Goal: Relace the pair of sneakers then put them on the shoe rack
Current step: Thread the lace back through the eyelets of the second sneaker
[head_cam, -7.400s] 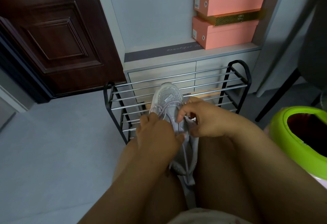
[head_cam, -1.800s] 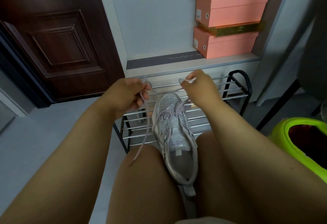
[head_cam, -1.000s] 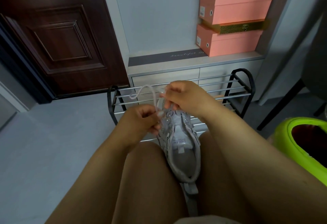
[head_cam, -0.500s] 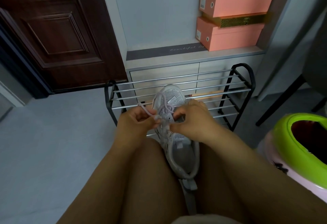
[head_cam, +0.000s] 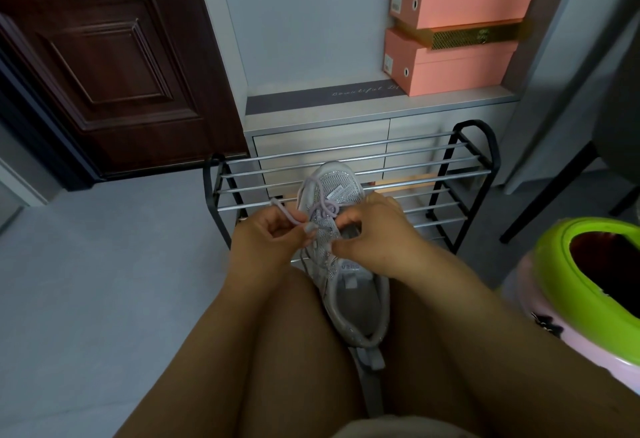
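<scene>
Lately lowered from raised pull: left hand (head_cam: 266, 240) and right hand (head_cam: 372, 233) pinched lace (head_cam: 322, 207) over sneaker (head_cam: 341, 264); knotting begun.

— How do the arms lie?
— Both forearms reach forward over the bare thighs and draw together at the hands.
— The left hand (head_cam: 268, 240)?
— Curled, thumb and fingers pinching the lilac shoelace (head_cam: 290, 217), back of the hand toward the camera.
— And the right hand (head_cam: 375, 235)?
— Just right of it, fingers bent, fingertips pinched at the lace over the sneaker (head_cam: 341, 257); thumb pointing left.
</scene>
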